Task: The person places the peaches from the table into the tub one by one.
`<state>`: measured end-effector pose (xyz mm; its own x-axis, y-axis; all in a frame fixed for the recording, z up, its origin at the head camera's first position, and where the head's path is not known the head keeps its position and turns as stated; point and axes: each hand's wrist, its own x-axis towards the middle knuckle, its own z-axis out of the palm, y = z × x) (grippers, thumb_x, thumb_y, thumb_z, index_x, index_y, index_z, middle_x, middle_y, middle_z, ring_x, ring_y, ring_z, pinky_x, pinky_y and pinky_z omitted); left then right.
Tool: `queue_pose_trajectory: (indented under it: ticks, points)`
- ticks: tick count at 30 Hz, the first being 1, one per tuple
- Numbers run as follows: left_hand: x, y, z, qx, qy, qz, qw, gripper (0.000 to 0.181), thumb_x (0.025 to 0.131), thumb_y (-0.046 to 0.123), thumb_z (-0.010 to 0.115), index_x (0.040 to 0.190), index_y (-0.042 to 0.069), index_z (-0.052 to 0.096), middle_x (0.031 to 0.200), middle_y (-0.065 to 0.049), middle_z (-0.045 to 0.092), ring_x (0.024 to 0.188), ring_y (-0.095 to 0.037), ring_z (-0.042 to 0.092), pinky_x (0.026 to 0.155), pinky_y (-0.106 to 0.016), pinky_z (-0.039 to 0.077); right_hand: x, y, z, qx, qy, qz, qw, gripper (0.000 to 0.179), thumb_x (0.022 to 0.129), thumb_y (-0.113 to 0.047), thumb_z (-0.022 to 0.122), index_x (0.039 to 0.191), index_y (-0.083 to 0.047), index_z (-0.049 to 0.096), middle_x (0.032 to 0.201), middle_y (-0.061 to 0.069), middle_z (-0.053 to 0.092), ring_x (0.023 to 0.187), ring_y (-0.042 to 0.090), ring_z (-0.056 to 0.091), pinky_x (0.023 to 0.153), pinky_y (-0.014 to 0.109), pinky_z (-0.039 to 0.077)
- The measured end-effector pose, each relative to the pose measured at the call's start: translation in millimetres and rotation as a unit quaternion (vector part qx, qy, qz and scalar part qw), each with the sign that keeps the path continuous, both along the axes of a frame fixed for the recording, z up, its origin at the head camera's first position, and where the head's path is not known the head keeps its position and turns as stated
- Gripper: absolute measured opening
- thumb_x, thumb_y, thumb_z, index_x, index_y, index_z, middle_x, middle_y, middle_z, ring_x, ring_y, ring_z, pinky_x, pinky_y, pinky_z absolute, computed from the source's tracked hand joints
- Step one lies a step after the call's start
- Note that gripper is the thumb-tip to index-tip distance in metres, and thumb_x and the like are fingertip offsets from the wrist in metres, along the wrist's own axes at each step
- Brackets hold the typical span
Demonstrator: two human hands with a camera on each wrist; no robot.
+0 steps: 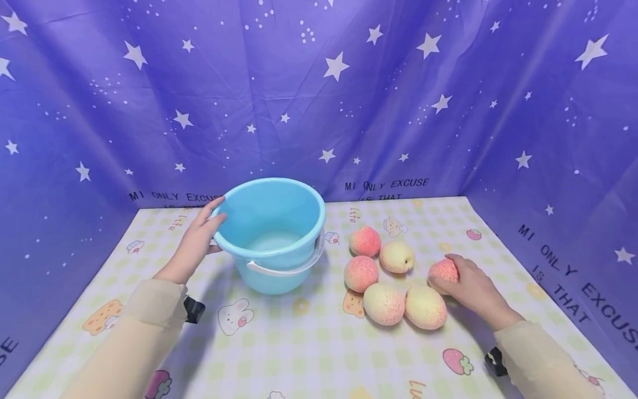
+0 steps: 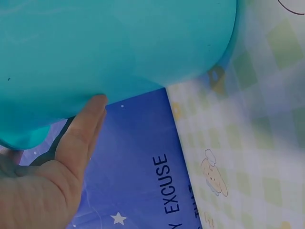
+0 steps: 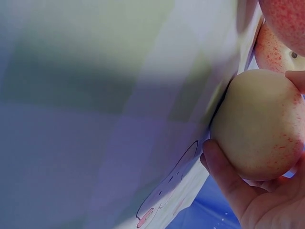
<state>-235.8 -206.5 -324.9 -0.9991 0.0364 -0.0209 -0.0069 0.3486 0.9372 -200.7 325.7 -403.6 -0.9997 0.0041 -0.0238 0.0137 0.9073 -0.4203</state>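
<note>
A light-blue bucket (image 1: 279, 271) with a white handle stands on the table, and its visible interior holds nothing. My left hand (image 1: 196, 241) grips its left rim, with some fingers over the edge and others under it outside. In the left wrist view, fingers of the left hand (image 2: 66, 171) lie against the bucket wall (image 2: 119, 47). On the right, my right hand (image 1: 476, 288) holds a pink-red peach (image 1: 442, 274) between thumb and fingers. The right wrist view shows this peach (image 3: 257, 124) pale on its near side, close to the tablecloth, with the right hand (image 3: 267, 200) around it.
Several other peaches lie grouped between the bucket and the right hand, among them a red one (image 1: 365, 242), a pale yellow one (image 1: 397, 257) and another yellow one (image 1: 426, 308). A checked tablecloth (image 1: 299, 360) covers the table. Purple star-printed curtains (image 1: 279, 83) enclose the back and sides.
</note>
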Motion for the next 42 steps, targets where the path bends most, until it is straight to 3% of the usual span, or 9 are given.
queue_pose_trajectory:
  ticks: [4, 14, 27, 42]
  points:
    - [-0.8, 0.6, -0.8, 0.011, -0.001, -0.004, 0.9999, 0.059, 0.105, 0.040, 0.036, 0.160, 0.033, 0.015, 0.166, -0.013, 0.012, 0.140, -0.043, 0.039, 0.104, -0.055, 0.049, 0.1, -1.0, 2.5, -0.003, 0.004, 0.000, 1.0000, 0.089, 0.090, -0.057, 0.061, 0.145, 0.007, 0.033, 0.138, 0.039, 0.041, 0.123, 0.059, 0.043, 0.097, 0.071, 0.043]
    - [-1.4, -0.5, -1.3, 0.017, -0.004, 0.000, 0.9999, 0.060, 0.105, 0.039, 0.036, 0.160, 0.032, 0.014, 0.166, -0.014, 0.011, 0.141, -0.044, 0.038, 0.104, -0.054, 0.049, -7.2, -3.4, 6.9, -0.005, 0.024, 0.009, 0.9997, 0.081, 0.085, -0.053, 0.068, 0.135, 0.004, 0.040, 0.126, 0.035, 0.053, 0.109, 0.048, 0.057, 0.083, 0.055, 0.052]
    - [-0.8, -0.2, -1.2, 0.015, -0.004, -0.002, 0.9999, 0.060, 0.105, 0.040, 0.035, 0.160, 0.033, 0.013, 0.166, -0.014, 0.011, 0.139, -0.044, 0.040, 0.105, -0.055, 0.049, -10.9, -10.0, 29.1, 0.001, 0.024, 0.019, 0.9995, 0.080, 0.085, -0.052, 0.070, 0.135, 0.003, 0.041, 0.127, 0.034, 0.053, 0.109, 0.048, 0.056, 0.082, 0.055, 0.053]
    - [2.1, 1.3, -0.4, 0.012, -0.002, -0.004, 0.9999, 0.060, 0.105, 0.040, 0.035, 0.160, 0.033, 0.012, 0.166, -0.015, 0.012, 0.138, -0.043, 0.041, 0.105, -0.055, 0.049, -21.4, -12.4, 54.5, 0.026, 0.047, 0.034, 0.9980, 0.079, 0.085, -0.054, 0.068, 0.135, 0.002, 0.042, 0.119, 0.034, 0.057, 0.098, 0.046, 0.060, 0.071, 0.047, 0.053]
